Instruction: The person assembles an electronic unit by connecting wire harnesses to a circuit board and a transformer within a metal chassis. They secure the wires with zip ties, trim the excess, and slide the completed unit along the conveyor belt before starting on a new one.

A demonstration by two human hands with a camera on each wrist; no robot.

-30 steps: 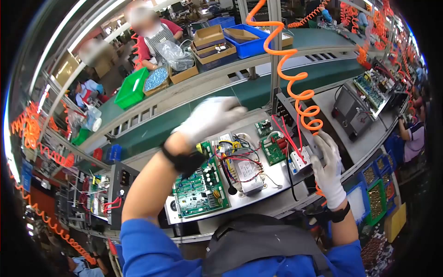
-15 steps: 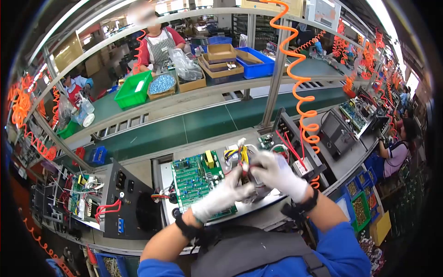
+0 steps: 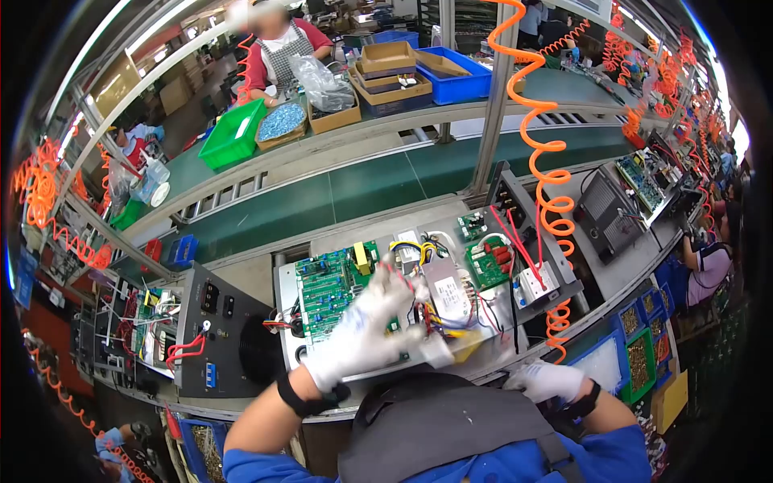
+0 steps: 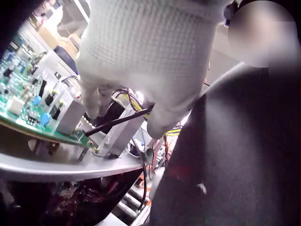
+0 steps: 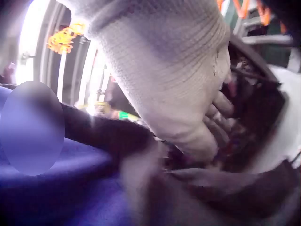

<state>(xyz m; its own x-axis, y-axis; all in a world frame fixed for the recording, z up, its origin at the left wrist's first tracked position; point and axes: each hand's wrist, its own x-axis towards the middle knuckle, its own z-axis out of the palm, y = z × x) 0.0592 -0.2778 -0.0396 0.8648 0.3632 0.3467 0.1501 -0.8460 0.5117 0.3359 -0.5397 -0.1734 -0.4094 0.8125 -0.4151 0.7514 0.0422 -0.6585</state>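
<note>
An open metal chassis (image 3: pixel 288 282) lies in front of me, holding a large green circuit board (image 3: pixel 326 283), a silver transformer block (image 3: pixel 448 295), a small green board (image 3: pixel 485 262) and bundled wires (image 3: pixel 411 248). My left hand (image 3: pixel 370 320), in a white glove, hovers over the board's right edge with fingers spread toward the wires. In the left wrist view its fingers (image 4: pixel 96 101) point down beside a thin black strip (image 4: pixel 117 121). My gloved right hand (image 3: pixel 547 378) is low at the bench's front edge against my body; its fingers (image 5: pixel 218 110) look curled, and any hold is hidden.
A black front panel (image 3: pixel 217 322) with red leads lies left of the chassis. An orange coiled hose (image 3: pixel 541 153) hangs at the right. Parts bins (image 3: pixel 644 354) sit at the front right. Beyond the green conveyor belt (image 3: pixel 362 189), a person works beside crates (image 3: pixel 233 145).
Half a second ago both hands met at the transformer. The right hand has dropped back to the bench's front edge; the left has lifted with fingers spread.
</note>
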